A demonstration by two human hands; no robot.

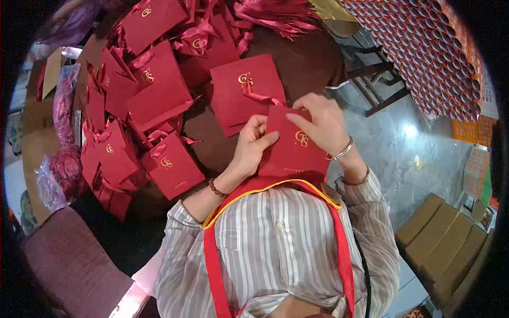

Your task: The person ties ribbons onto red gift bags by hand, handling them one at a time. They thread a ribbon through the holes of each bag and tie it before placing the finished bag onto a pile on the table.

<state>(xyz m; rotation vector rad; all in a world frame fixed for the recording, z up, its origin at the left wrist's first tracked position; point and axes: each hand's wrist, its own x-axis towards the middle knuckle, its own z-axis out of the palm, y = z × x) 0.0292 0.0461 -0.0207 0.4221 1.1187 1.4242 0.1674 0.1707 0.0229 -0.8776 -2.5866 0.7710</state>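
Note:
A red paper bag with a gold emblem (289, 151) is held upright in front of my chest. My left hand (251, 144) grips its left edge, with the thumb on the front face. At the bag's upper right, my right hand (322, 123) has its fingers bent together at the top edge; what they pinch is too small to make out. A pink ribbon (262, 97) runs from near the bag's top to the left. Just beyond, another red bag (228, 95) lies flat on the dark brown tablecloth (310, 63).
Many red bags with ribbons (164, 90) are heaped at the left. Pink ribbons (281, 16) lie at the far edge. Rows of red-edged tubes (424, 47) and a dark stool (374, 71) stand at the right, cardboard boxes (442, 228) at the lower right, a mauve chair (74, 259) at the lower left.

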